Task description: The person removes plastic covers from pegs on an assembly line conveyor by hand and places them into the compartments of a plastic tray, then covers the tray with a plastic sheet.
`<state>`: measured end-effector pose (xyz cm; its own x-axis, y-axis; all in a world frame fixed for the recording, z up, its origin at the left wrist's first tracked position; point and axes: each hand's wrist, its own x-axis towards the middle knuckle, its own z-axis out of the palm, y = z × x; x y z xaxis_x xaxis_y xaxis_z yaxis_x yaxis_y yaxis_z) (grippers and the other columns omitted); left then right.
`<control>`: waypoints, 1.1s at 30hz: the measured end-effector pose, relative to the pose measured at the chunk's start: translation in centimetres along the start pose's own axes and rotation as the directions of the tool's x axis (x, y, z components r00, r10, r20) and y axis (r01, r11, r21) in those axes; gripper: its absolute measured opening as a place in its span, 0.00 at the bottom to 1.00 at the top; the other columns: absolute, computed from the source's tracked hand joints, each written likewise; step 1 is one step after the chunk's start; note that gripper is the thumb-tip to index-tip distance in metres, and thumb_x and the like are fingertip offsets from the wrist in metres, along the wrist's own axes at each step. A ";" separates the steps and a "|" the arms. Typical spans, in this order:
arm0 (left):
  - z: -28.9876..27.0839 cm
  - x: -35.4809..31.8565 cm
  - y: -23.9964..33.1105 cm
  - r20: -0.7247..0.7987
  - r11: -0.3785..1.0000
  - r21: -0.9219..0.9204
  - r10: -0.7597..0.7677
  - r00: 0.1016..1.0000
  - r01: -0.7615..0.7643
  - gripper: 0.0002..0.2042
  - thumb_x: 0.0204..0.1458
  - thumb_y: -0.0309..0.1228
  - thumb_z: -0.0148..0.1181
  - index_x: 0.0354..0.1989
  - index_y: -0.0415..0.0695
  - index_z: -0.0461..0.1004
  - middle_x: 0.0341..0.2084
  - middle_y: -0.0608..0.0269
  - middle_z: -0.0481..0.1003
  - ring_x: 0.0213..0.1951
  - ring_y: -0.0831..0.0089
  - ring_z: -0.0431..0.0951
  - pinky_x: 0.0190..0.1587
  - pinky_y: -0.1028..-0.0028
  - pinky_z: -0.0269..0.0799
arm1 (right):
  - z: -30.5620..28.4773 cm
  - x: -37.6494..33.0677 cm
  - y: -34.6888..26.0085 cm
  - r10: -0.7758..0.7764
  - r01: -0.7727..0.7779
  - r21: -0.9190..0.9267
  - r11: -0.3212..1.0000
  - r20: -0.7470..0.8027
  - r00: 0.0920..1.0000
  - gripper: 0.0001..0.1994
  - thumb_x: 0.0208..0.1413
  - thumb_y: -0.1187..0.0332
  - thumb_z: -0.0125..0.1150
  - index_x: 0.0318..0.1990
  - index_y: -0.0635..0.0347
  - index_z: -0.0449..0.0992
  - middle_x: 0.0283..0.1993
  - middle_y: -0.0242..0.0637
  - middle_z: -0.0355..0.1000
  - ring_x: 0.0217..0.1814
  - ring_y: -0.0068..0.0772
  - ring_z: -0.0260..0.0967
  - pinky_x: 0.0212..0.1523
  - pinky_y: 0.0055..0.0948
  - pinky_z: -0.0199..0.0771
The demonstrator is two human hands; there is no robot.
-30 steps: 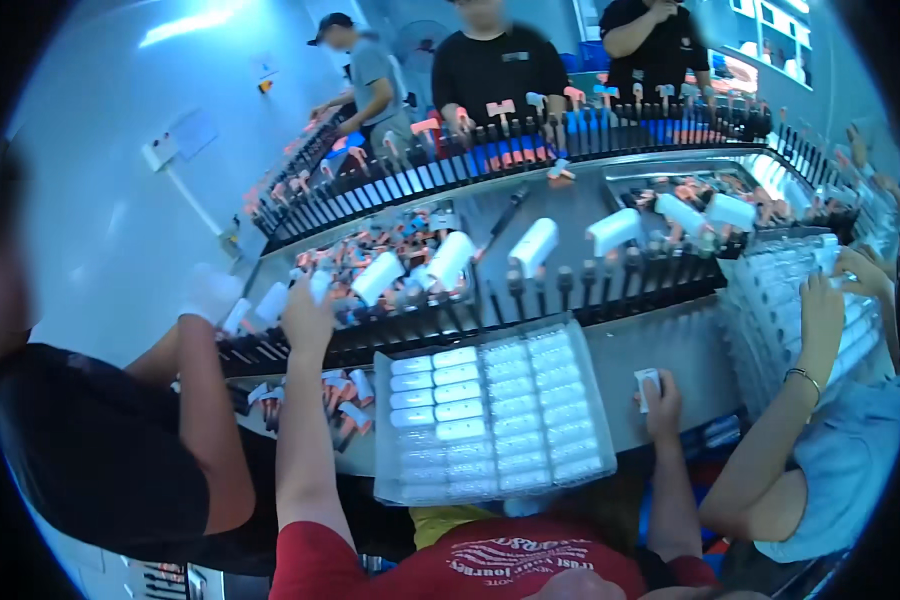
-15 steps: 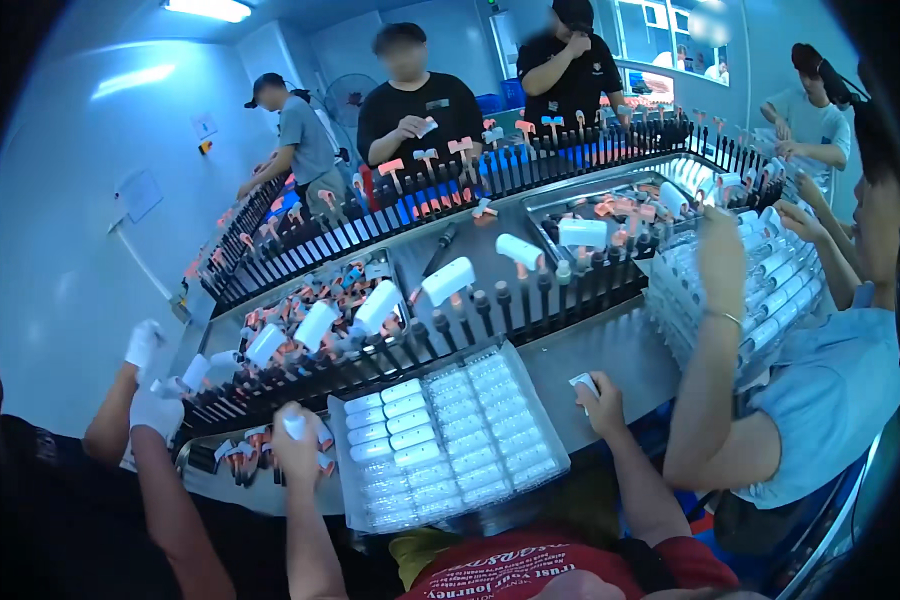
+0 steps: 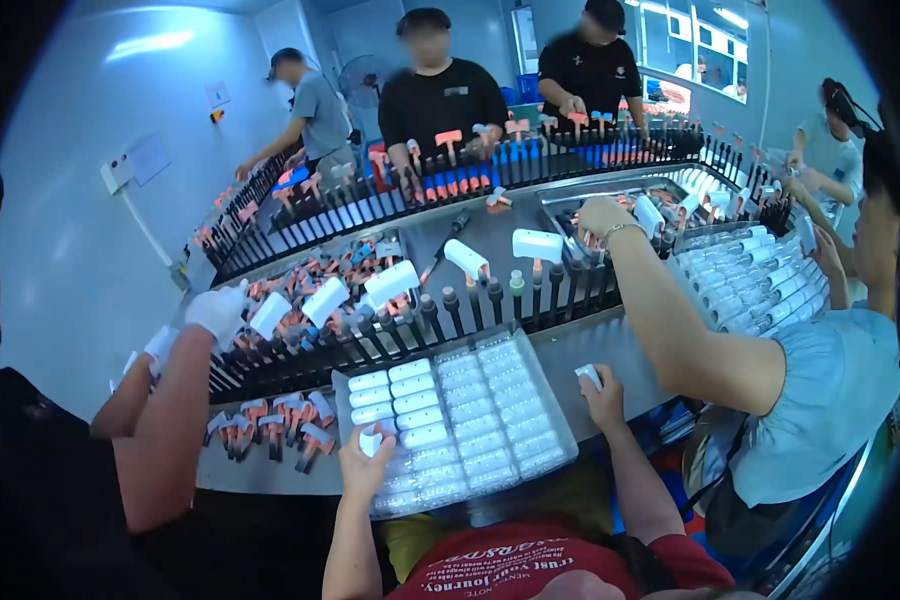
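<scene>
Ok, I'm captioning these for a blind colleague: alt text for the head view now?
A person's left hand holds a white piece over the left side of a clear tray partly filled with white parts; the right hand, beside the tray, holds a small white item. Beyond are black posts, some topped with curved white shells, and co-workers around the bench.

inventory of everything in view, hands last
Clear trays: at least two, transparent, front and right
Small pieces: about nine, white, front tray's left
Pegs: dozens, black, across table
Covers: at least five, white, on near pegs
Metal trays: two, silver, on table
Loose parts: many, mostly pink, metal trays
Handled parts: several, orange and white, left of front tray
Table: one, grey, centre
Other people: at least six, dark or pale shirts, around table
Fan: one, dark, background
Left hand: one, bare, over front tray, holding white piece
Right hand: one, bare, right of front tray, holding white piece
</scene>
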<state>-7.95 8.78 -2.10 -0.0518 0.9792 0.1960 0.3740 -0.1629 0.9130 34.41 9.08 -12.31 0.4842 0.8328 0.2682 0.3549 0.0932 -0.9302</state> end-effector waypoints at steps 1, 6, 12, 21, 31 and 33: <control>0.0 0.2 -0.2 -0.006 0.999 0.029 0.021 1.000 -0.021 0.14 0.46 0.28 0.64 0.41 0.37 0.73 0.29 0.61 0.78 0.33 0.76 0.77 0.39 0.73 0.73 | 0.3 0.1 0.3 -0.016 0.016 -0.014 1.000 -0.018 1.000 0.14 0.53 0.66 0.60 0.42 0.66 0.72 0.33 0.42 0.74 0.34 0.35 0.72 0.37 0.33 0.71; -0.6 -0.3 -0.3 -0.045 0.992 0.101 0.077 0.996 -0.072 0.15 0.45 0.30 0.66 0.41 0.39 0.73 0.30 0.58 0.79 0.35 0.71 0.79 0.41 0.71 0.72 | 1.3 0.3 -0.3 -0.072 0.072 -0.032 0.997 -0.020 0.997 0.13 0.52 0.66 0.61 0.42 0.66 0.73 0.34 0.43 0.74 0.36 0.33 0.71 0.39 0.33 0.70; -1.7 -1.4 2.4 -0.075 0.970 0.212 0.138 0.988 -0.119 0.16 0.46 0.32 0.66 0.43 0.39 0.74 0.30 0.55 0.78 0.32 0.68 0.80 0.36 0.72 0.73 | 0.5 0.2 1.1 -0.075 0.075 -0.049 0.996 -0.004 0.997 0.09 0.56 0.69 0.56 0.40 0.65 0.71 0.26 0.30 0.68 0.26 0.19 0.64 0.26 0.23 0.64; -14.3 -0.9 12.2 -0.533 0.771 0.542 0.623 0.573 -0.334 0.09 0.53 0.31 0.60 0.34 0.37 0.70 0.29 0.57 0.74 0.29 0.72 0.74 0.33 0.74 0.69 | -0.9 -0.3 0.6 0.055 -0.055 -0.110 0.992 -0.010 0.998 0.11 0.55 0.69 0.57 0.43 0.66 0.71 0.32 0.36 0.70 0.30 0.24 0.66 0.32 0.27 0.68; -21.9 1.4 6.4 -0.640 0.821 0.537 0.546 0.541 -0.194 0.16 0.57 0.26 0.56 0.49 0.27 0.67 0.38 0.53 0.73 0.40 0.71 0.73 0.44 0.72 0.70 | 0.5 -0.6 -2.4 -0.113 0.110 -0.092 0.990 -0.021 0.993 0.14 0.52 0.66 0.62 0.44 0.64 0.72 0.34 0.43 0.75 0.36 0.33 0.73 0.38 0.31 0.71; -21.7 1.4 5.0 -0.637 0.834 0.514 0.529 0.561 -0.202 0.15 0.56 0.26 0.57 0.48 0.29 0.67 0.38 0.55 0.73 0.40 0.70 0.73 0.44 0.72 0.70 | 0.2 -0.7 -2.6 -0.120 0.115 -0.096 0.989 -0.049 0.992 0.15 0.52 0.66 0.62 0.44 0.64 0.72 0.34 0.42 0.75 0.36 0.32 0.73 0.38 0.31 0.71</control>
<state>-26.25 6.73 10.47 -0.4212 0.3867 0.8204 0.7983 -0.2713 0.5377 33.02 8.35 -10.11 0.4769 0.7876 0.3902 0.4837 0.1355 -0.8647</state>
